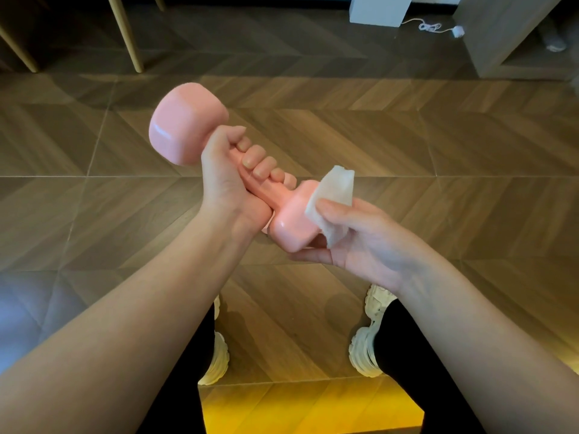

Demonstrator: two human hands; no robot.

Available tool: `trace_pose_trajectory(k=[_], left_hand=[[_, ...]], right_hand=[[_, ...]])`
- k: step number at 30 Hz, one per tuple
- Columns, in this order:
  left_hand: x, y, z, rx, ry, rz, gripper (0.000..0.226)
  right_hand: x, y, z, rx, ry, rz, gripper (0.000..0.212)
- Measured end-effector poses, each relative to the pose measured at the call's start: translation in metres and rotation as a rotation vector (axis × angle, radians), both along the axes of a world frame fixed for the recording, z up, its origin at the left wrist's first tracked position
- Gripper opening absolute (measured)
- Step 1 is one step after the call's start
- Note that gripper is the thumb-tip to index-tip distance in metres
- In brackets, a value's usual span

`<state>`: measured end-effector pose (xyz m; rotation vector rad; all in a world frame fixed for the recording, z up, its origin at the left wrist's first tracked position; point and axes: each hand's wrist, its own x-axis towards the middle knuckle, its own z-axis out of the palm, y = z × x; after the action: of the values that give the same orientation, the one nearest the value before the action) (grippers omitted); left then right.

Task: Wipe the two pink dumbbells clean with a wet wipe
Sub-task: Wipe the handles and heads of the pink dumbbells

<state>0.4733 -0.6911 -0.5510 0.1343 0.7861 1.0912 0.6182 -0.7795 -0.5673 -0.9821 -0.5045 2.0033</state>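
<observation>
Left hand (224,180) wraps the pink dumbbell (188,130) handle at frame centre, held above the floor. Right hand (360,236) pinches the wet wipe (332,195) against the near head. Best to rotate the handle, wiping every face.

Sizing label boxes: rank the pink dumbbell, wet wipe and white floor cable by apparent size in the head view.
1. pink dumbbell, largest.
2. wet wipe, held in the right hand.
3. white cable, smallest, but far off, so true size unsure.
</observation>
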Motion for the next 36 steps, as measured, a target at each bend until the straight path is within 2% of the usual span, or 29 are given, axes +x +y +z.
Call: trace_pose_trajectory(k=[4, 8, 11, 15, 18, 22, 26, 29, 31, 33, 36], left_hand=[[0.0, 0.001, 0.003, 0.04, 0.001, -0.012, 0.036], [0.001, 0.001, 0.003, 0.088, 0.0, -0.037, 0.036], [0.001, -0.001, 0.001, 0.102, -0.029, -0.036, 0.036], [0.003, 0.0, -0.001, 0.031, -0.039, 0.017, 0.032], [0.008, 0.0, -0.001, -0.033, 0.064, 0.059, 0.032], [0.011, -0.003, -0.001, -0.081, 0.064, 0.09, 0.033], [0.01, -0.002, 0.002, -0.069, 0.048, 0.087, 0.041], [0.007, 0.0, 0.004, -0.075, 0.028, 0.078, 0.052], [0.006, -0.001, 0.003, -0.082, 0.024, 0.078, 0.052], [0.005, -0.001, 0.002, -0.085, 0.056, 0.08, 0.054], [0.007, -0.001, 0.001, -0.093, 0.153, 0.024, 0.053]], right_hand=[[-0.013, 0.001, -0.004, 0.047, -0.144, -0.056, 0.058], [-0.021, 0.005, -0.004, -0.067, -0.197, -0.127, 0.06], [-0.015, 0.007, 0.0, -0.144, -0.095, -0.093, 0.046], [-0.007, 0.001, -0.002, -0.048, -0.022, -0.078, 0.057], [-0.012, -0.001, -0.003, 0.02, -0.152, -0.115, 0.058], [-0.024, 0.0, -0.006, 0.051, -0.45, -0.191, 0.061], [-0.027, 0.001, -0.006, 0.037, -0.428, -0.235, 0.051], [-0.018, -0.001, -0.005, 0.115, -0.34, -0.141, 0.048], [-0.015, -0.003, -0.006, 0.194, -0.386, -0.066, 0.057], [-0.019, -0.003, -0.008, 0.186, -0.463, -0.081, 0.066], [-0.028, -0.002, -0.01, 0.119, -0.536, -0.181, 0.061]])
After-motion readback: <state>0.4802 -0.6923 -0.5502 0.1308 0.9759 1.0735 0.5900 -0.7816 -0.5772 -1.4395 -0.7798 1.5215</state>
